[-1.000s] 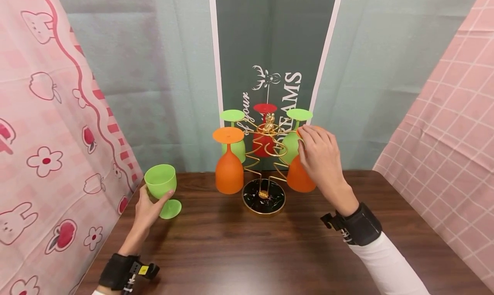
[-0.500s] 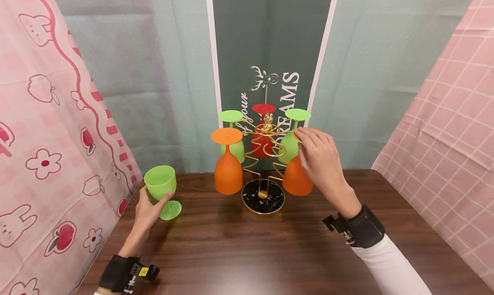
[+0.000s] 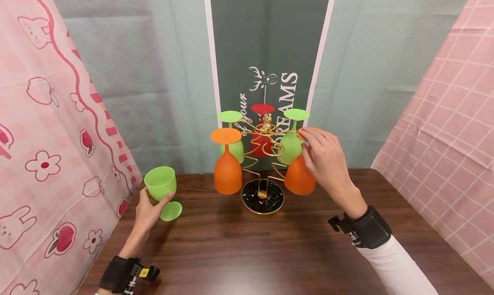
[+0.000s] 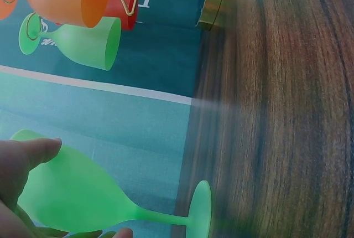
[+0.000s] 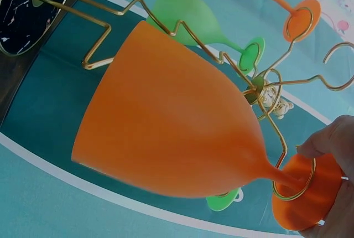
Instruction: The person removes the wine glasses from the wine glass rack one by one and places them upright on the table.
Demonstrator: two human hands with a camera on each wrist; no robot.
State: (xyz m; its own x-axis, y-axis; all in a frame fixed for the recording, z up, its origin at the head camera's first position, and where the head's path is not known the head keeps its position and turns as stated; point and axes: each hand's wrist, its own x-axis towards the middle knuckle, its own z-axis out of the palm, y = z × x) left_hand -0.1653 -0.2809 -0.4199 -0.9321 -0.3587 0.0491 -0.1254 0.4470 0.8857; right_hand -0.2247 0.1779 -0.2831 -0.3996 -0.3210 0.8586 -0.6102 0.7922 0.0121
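Observation:
My left hand [image 3: 148,209] holds a green goblet [image 3: 162,185] upright by its bowl, thumb on one side and fingers round the other, at the table's left. At the right of a gold wire glass rack [image 3: 266,140], my right hand [image 3: 328,158] pinches the foot of an upside-down orange goblet [image 3: 300,175]. In the right wrist view, a wire hook loops round the stem of that orange goblet [image 5: 177,122] just by its foot, with my thumb on the foot. A second orange goblet [image 3: 227,170] hangs inverted at the rack's left front.
Two green goblets, one on the left [image 3: 233,149] and one on the right [image 3: 290,147], and a red goblet [image 3: 262,145] hang at the rack's back. An unoccupied hook [image 3: 273,148] faces front. The black round base [image 3: 262,205] stands on the wooden table [image 3: 239,248]; curtains border it.
My right hand shifts a little, with the orange goblet swinging slightly left and then back right. The left hand and its green goblet stay almost still.

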